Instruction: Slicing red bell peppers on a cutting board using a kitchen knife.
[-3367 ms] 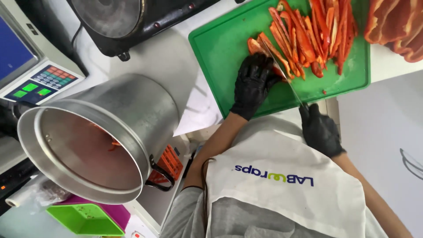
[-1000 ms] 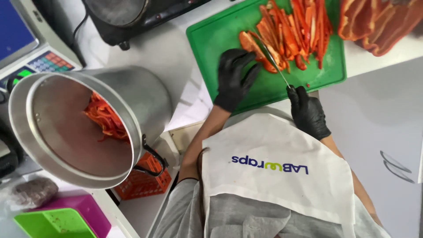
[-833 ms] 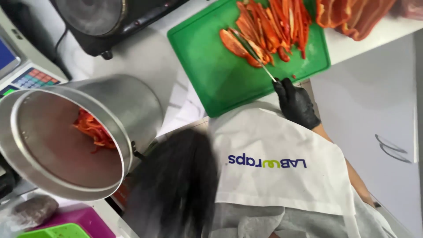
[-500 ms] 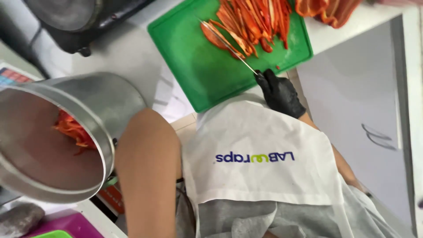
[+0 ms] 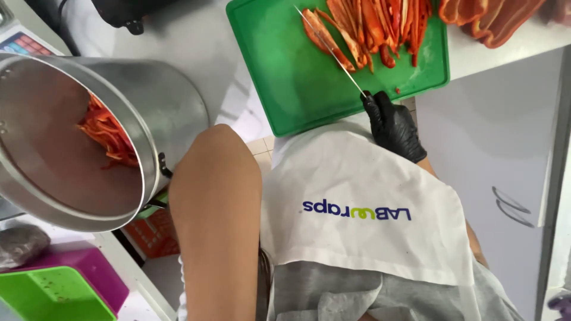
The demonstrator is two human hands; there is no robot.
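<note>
My right hand point(image 5: 391, 123), in a black glove, grips the handle of a thin knife point(image 5: 331, 49) at the near edge of a green cutting board point(image 5: 294, 83). The blade lies across the board, its tip pointing toward a pile of red pepper strips point(image 5: 375, 24). My bare left forearm point(image 5: 217, 208) is raised close to the camera, and its hand is out of view. A big metal pot point(image 5: 172, 113) lies tilted at the left, with red pepper strips point(image 5: 107, 132) inside it.
Larger red pepper pieces point(image 5: 496, 16) lie on the white counter at top right. A scale point(image 5: 22, 41) and a black appliance point(image 5: 128, 10) stand at top left. A purple tray point(image 5: 95, 279), a green container point(image 5: 50, 294) and an orange crate point(image 5: 148, 233) sit below the pot. White cabinet doors point(image 5: 505, 148) are at right.
My left hand has left the cutting board and its arm has risen toward the camera, out of view. My right hand keeps the knife on the board.
</note>
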